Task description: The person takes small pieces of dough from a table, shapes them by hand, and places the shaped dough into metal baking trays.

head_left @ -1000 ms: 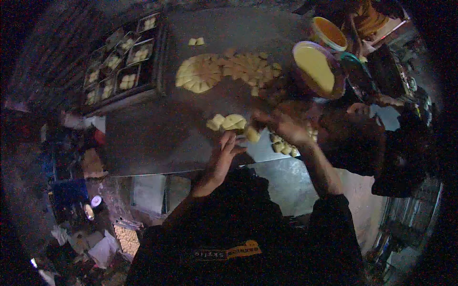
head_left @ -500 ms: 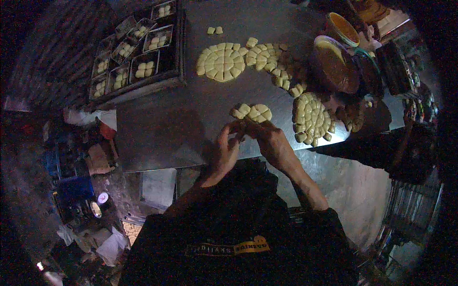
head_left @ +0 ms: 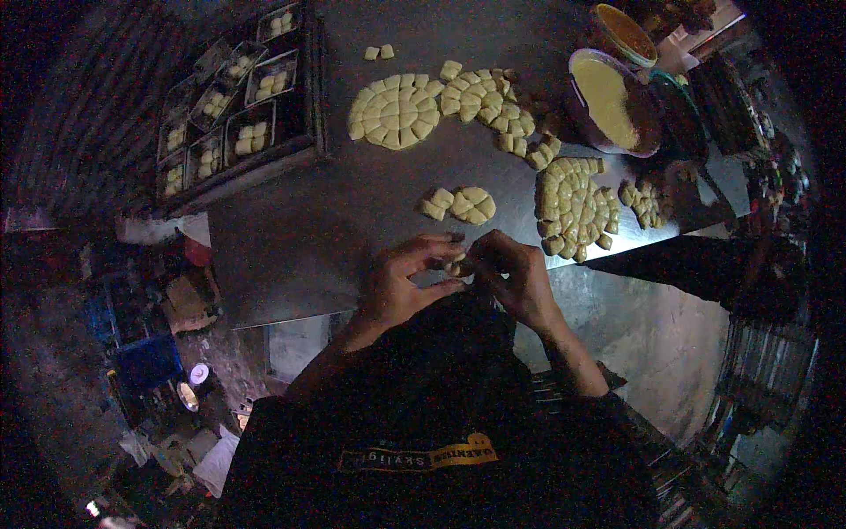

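In front of my chest, at the near edge of the metal table, my left hand [head_left: 407, 280] and my right hand [head_left: 518, 275] meet. A small pale piece of dough [head_left: 455, 264] shows between them. The left fingers and thumb curve around it, and the right fingertips pinch at its right side; fingers hide much of it. Just beyond the hands lie a small round of dough cut into wedges [head_left: 474, 205] and a few loose dough pieces [head_left: 435, 204] beside it.
Farther off sits a large cut dough round [head_left: 394, 111], with scattered dough chunks [head_left: 480, 97] to its right. A glossy cut dough mass [head_left: 573, 207] lies at right, near a bowl [head_left: 612, 101]. Dough-filled tins [head_left: 251, 138] stand in a tray at left. Another person's dark sleeve [head_left: 687, 269] reaches in at right.
My hands have drawn back toward my body, away from the small cut round, and a dough piece now shows between them. The sleeve at right has shifted, uncovering more dough.
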A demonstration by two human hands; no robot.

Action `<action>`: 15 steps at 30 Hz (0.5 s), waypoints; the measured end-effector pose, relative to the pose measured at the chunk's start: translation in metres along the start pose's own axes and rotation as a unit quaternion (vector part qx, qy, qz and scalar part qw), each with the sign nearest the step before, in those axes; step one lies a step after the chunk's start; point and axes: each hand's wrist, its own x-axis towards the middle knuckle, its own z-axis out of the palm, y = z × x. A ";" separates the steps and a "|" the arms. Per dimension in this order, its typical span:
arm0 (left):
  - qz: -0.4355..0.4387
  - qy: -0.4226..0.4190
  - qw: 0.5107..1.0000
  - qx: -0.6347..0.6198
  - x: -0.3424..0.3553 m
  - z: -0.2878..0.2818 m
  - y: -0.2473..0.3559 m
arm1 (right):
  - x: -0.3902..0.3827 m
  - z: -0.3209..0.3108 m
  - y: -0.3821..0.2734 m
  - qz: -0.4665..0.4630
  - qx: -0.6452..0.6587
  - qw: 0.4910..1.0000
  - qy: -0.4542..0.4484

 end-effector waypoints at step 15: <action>-0.408 0.115 0.821 -0.381 0.031 0.047 0.001 | 0.035 -0.060 0.038 -0.156 -0.097 0.980 -0.071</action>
